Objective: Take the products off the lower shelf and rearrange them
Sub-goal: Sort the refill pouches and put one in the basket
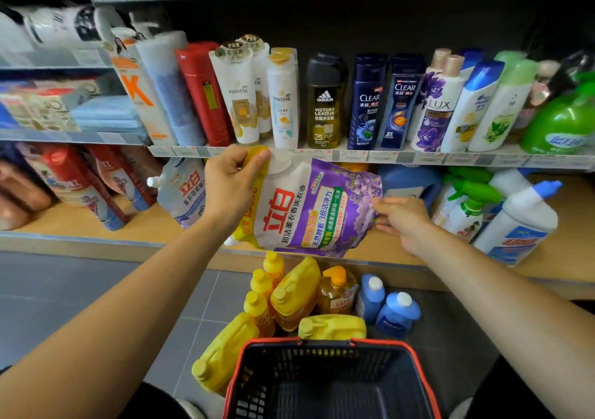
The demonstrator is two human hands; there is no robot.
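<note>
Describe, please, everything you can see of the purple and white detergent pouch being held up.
The soft plastic purple and white detergent pouch has a yellow edge, big red characters, lavender flower print and a white spout at its lower left. It is turned sideways in the air before the lower wooden shelf. The left hand grips its yellow upper corner; the right hand pinches its purple right edge.

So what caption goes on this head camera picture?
Left hand and right hand hold a purple detergent pouch before the lower shelf.
</note>
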